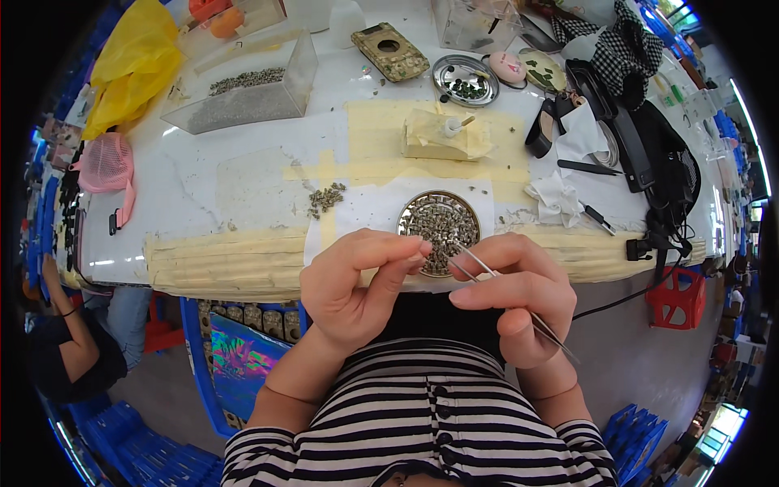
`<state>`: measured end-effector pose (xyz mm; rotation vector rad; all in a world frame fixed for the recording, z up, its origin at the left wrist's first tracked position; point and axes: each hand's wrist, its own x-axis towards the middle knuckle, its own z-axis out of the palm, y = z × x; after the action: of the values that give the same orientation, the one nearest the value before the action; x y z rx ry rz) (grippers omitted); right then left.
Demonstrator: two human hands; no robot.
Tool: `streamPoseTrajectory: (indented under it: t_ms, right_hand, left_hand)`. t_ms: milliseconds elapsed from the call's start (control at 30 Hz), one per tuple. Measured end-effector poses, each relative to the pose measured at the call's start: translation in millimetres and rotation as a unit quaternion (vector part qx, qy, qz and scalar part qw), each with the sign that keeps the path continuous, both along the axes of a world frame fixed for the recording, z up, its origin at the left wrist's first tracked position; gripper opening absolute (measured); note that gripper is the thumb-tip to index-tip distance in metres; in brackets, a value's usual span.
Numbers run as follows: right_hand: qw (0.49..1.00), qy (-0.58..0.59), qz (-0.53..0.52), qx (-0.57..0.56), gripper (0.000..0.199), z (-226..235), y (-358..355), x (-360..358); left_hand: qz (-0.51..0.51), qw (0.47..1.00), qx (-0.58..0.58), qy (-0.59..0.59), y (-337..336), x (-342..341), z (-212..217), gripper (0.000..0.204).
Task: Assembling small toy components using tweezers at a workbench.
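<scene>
You have one pair of tweezers (556, 338), one round tray (438, 193) and one loose pile of bits (326, 200) ahead-left of your fingers; your left hand (345, 284) has thumb and forefinger pinched together, though it is hard to tell whether anything tiny sits between; your right hand (531, 284) grips the tweezers, tips slightly apart; just beyond your fingertips, the tray holds many small greyish parts (442, 219); farther left, one clear box (243, 112) holds more.

Anything between the fingertips (412, 245) of the left hand (349, 284) is too small to tell.
</scene>
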<state>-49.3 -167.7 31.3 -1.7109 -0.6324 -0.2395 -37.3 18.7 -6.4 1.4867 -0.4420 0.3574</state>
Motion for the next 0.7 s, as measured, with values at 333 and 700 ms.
streamPoseTrajectory:
  t_ms: [333,700]
  right_hand:
    - [0.995,0.030,0.070,0.071,0.041,-5.3,-0.5,7.7]
    - [0.991,0.046,0.083,0.097,0.038,-9.1,0.5,9.4]
  left_hand:
    - [0.041,0.989,0.075,-0.120,-0.3,5.0,-7.1,0.020]
    - [0.055,0.981,0.097,-0.158,-1.1,5.6,-9.0,0.022]
